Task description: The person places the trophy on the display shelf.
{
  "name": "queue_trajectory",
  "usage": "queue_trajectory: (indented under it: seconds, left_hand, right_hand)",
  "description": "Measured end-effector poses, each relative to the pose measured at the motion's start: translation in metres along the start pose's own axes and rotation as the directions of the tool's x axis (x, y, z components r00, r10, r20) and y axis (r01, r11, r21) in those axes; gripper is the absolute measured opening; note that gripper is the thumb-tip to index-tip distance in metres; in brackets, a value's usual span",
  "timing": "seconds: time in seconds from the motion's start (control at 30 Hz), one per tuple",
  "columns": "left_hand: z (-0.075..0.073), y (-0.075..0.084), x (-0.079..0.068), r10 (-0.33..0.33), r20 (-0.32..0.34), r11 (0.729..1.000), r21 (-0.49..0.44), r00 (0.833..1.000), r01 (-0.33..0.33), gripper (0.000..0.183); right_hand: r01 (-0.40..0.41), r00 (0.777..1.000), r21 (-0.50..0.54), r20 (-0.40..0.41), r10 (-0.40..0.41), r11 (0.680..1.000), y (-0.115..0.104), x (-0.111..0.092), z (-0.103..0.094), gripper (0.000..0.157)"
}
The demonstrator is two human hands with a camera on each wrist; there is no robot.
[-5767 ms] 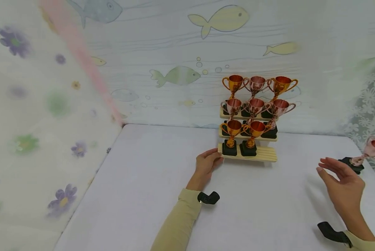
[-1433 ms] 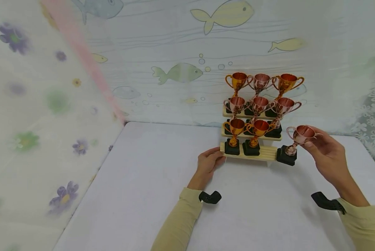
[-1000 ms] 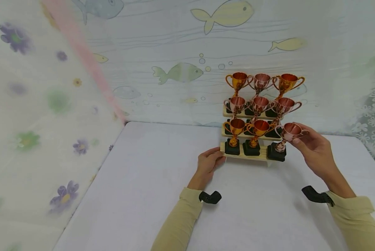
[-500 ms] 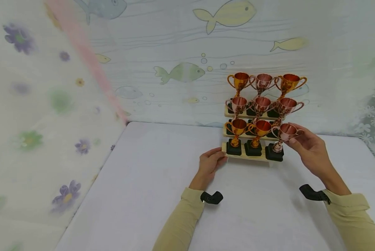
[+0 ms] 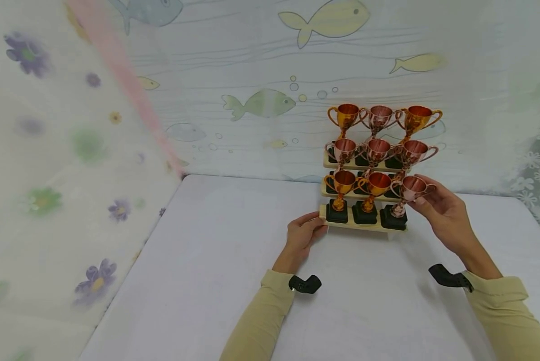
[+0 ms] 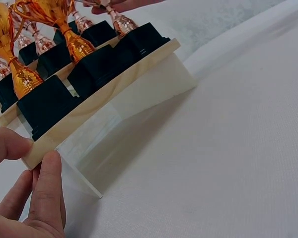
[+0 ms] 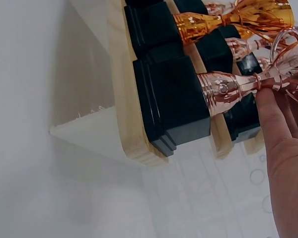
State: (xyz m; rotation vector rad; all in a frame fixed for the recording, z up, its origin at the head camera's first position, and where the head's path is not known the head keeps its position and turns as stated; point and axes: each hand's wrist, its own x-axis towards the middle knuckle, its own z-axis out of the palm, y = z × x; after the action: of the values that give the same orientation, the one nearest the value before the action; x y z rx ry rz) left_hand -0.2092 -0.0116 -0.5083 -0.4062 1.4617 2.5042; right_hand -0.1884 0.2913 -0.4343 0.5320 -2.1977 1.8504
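Observation:
My right hand (image 5: 445,215) pinches a rose-gold trophy cup (image 5: 412,188) by its cup and stem. The trophy's black base (image 7: 174,101) sits at the right end of the lowest tier of a wooden stepped stand (image 5: 357,225). My left hand (image 5: 302,235) pinches the left end of that same lowest board (image 6: 104,99), thumb above and fingers beneath. Two gold trophies, one on the left (image 5: 343,183) and one in the middle (image 5: 376,185), share the tier with the rose-gold one.
Behind, the middle tier holds rose-gold trophies (image 5: 379,149), and the top tier holds gold and rose-gold ones (image 5: 346,116). The stand rests on a white-covered table (image 5: 233,260), near the back wall with a fish-patterned sheet (image 5: 251,50). White side supports (image 6: 159,87) hold up the lowest board.
The right hand took the rose-gold trophy from the table's right side, carried it left and set its base onto the lowest tier's right end. The left hand has kept its grip on the stand.

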Motion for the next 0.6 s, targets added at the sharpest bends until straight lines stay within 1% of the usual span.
queue_trajectory:
  seconds: [0.13,0.23,0.43,0.47,0.53,0.57,0.6]
  left_hand:
    - [0.0,-0.001,0.001,0.003,0.004,1.0,0.008,1.0,-0.003,0.035]
    - [0.0,-0.001,0.001,0.014,0.005,1.0,0.026,1.0,-0.015,0.034]
    - [0.001,0.003,-0.002,0.043,0.002,0.991,0.123,0.999,-0.043,0.031]
    - [0.001,0.004,-0.003,0.051,0.006,0.988,0.148,0.999,-0.052,0.03]
    - [0.001,0.008,-0.004,0.076,0.021,0.974,0.214,0.997,-0.079,0.029]
    - [0.001,0.01,-0.004,0.096,0.036,0.958,0.269,0.995,-0.103,0.028]
    - [0.0,0.013,-0.005,0.12,0.055,0.933,0.336,0.991,-0.132,0.028]
  right_hand:
    - [0.002,1.0,0.054,0.0,-0.002,0.999,0.001,-0.001,0.0,0.052]
    - [0.003,1.0,0.073,-0.005,-0.003,0.997,0.002,-0.003,0.001,0.053]
    - [0.035,0.999,0.071,-0.011,-0.034,0.997,0.008,-0.014,-0.002,0.049]
    - [0.035,0.999,0.058,-0.013,-0.034,0.998,0.008,-0.016,-0.003,0.048]
    - [0.025,0.999,-0.042,-0.031,-0.026,0.999,0.008,-0.022,-0.004,0.046]
    - [0.012,0.999,-0.119,-0.047,-0.017,0.993,0.008,-0.025,-0.005,0.046]
    - [-0.009,0.998,-0.205,-0.064,-0.005,0.979,0.008,-0.028,-0.006,0.047]
